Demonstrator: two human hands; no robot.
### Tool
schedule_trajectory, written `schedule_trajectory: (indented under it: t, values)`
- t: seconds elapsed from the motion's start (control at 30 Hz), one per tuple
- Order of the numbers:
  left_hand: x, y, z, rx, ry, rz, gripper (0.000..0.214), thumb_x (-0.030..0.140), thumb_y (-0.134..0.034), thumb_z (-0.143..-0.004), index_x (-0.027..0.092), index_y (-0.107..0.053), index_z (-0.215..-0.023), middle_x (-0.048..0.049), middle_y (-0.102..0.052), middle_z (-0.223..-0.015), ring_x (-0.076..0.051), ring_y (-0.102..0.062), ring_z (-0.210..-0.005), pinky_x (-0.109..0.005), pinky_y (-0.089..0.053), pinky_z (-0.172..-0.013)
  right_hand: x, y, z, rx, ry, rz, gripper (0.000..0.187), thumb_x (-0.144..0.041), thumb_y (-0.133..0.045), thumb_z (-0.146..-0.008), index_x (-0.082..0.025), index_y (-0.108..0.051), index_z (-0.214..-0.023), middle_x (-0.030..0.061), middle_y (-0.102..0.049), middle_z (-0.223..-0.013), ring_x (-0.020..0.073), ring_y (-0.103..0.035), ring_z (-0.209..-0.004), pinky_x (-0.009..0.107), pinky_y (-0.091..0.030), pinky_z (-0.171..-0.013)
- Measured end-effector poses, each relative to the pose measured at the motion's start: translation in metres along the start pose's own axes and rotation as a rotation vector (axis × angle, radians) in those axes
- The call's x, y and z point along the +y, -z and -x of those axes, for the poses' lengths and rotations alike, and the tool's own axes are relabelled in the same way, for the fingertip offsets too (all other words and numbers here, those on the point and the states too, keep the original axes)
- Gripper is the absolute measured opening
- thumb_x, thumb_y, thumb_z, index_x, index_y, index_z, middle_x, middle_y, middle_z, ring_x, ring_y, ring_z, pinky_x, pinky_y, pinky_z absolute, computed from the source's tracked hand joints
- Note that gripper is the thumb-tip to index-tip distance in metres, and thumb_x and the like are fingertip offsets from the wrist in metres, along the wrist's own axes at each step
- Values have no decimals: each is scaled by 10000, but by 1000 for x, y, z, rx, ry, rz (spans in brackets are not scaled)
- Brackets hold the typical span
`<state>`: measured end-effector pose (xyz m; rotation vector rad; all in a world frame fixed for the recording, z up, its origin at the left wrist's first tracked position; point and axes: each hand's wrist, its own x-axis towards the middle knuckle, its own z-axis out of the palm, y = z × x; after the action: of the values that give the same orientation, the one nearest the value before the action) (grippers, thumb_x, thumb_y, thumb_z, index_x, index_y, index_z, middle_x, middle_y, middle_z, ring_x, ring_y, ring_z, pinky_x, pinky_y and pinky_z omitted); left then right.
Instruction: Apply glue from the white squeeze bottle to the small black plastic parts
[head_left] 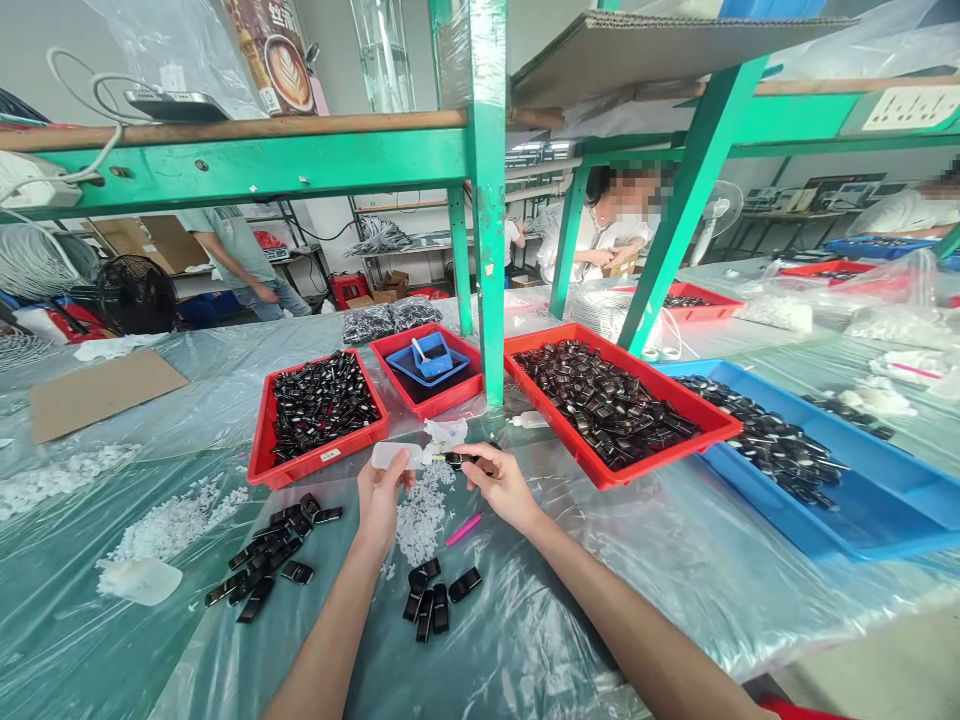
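Observation:
My left hand (381, 500) is closed around a small translucent squeeze bottle (396, 456), tilted sideways with its tip pointing right. The tip meets a small black plastic piece (454, 459) that my right hand (501, 487) pinches between thumb and fingers. Below the hands lies a heap of small whitish bits (421, 520), with a pink pen-like tool (463, 529) beside it. Nearer to me is a small group of black pieces (429, 605). Another loose pile of black pieces (270, 550) lies left of my left forearm.
Red trays (360, 440) (600, 478) of black parts stand behind my hands, and a blue tray (892, 500) lies to the right. A green shelf post (491, 300) rises between them. Cardboard (105, 393) lies at left. Other people (600, 235) are in the background.

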<state>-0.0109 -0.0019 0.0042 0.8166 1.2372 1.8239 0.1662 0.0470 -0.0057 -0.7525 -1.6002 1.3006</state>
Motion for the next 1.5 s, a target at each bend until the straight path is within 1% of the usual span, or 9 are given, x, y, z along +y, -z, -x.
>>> schedule_trajectory:
  t: [0.33,0.47,0.63,0.73,0.87,1.07,1.3,1.4,1.5]
  values:
    - [-1,0,0,-18,22,41,356,448,-805,-695,148,-631,-778,1,-581,-626,-116,-517,-547,-242,-380,-510,3,1,-1,4,10,-4,306,-367,-650,-852,-173,-730,-1074,21,-628,-742,123,-541,-554,249,-424,-523]
    - [-1,0,0,-17,31,63,358,428,-821,-668,149,-628,-784,5,-586,-626,-115,-517,-532,-244,-374,-499,4,0,-2,18,1,-21,287,-344,-663,-841,-175,-734,-1062,35,-661,-819,115,-551,-563,248,-441,-542]
    - [-3,3,-1,6,26,80,348,394,-836,-644,154,-618,-769,6,-602,-641,-113,-518,-530,-249,-371,-493,9,-4,-2,26,-4,-53,256,-336,-681,-838,-185,-750,-1033,16,-650,-808,101,-562,-549,239,-460,-558]
    - [-5,6,-4,-9,36,65,328,386,-827,-671,153,-627,-786,8,-598,-651,-122,-528,-552,-259,-379,-504,12,-6,-3,38,2,-64,249,-321,-680,-845,-185,-760,-1037,16,-642,-816,93,-562,-544,224,-444,-538]
    - [-6,9,-5,5,66,65,312,378,-824,-675,157,-628,-778,7,-599,-660,-136,-532,-569,-278,-389,-513,12,-7,-2,56,-2,-68,231,-269,-668,-849,-188,-763,-1044,27,-655,-907,72,-550,-530,210,-413,-518]
    - [-6,9,-5,18,109,92,316,272,-857,-577,181,-577,-693,28,-576,-628,-145,-521,-588,-286,-390,-523,10,-8,-1,67,-16,-68,219,-215,-662,-834,-187,-773,-1022,22,-646,-925,66,-558,-534,203,-406,-515]
    - [-7,12,-8,10,150,68,334,282,-853,-553,191,-623,-777,16,-613,-686,-173,-541,-624,-312,-417,-546,5,-9,0,87,-15,-41,216,-218,-647,-849,-183,-778,-1018,29,-670,-919,70,-531,-529,202,-372,-486]
    - [-6,11,-9,46,166,82,359,271,-860,-514,193,-620,-770,18,-605,-689,-175,-543,-642,-308,-421,-547,3,-10,0,85,-31,-38,211,-221,-640,-856,-181,-780,-1009,23,-666,-867,75,-519,-521,203,-359,-476]
    - [-5,9,-9,40,167,82,357,274,-859,-510,194,-619,-761,15,-595,-695,-173,-532,-641,-304,-410,-526,5,-9,-1,82,-43,-41,216,-239,-641,-862,-178,-781,-1016,21,-653,-832,82,-525,-522,205,-363,-477]
